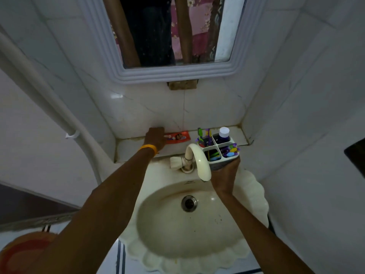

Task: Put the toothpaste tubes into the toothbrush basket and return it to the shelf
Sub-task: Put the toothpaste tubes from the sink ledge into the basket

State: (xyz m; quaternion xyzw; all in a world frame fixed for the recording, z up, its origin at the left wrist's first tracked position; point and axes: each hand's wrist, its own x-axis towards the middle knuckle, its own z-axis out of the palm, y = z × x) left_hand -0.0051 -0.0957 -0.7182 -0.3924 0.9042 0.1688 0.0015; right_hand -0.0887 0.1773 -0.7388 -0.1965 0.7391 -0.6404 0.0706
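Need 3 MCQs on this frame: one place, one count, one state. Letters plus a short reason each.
1. Where does the toothpaste tube lie?
A. in the sink
B. on the shelf
C. in the basket

2. How many compartments has the basket?
A. two
B. six
C. four

3. What is the right hand doing?
A. holding the basket
B. turning the tap
C. hanging free

Key: 1 B, the tube lies flat on the shelf under the left hand; 2 C, a cross divider makes four; 3 A, its fingers wrap the basket's base.

- Left end of toothpaste tube (178,137) covered by left hand (156,139).
- Basket (219,153) base hidden in right hand (225,176).
- Print on tube too small to read.
- Mirror (169,32) cropped at top edge.
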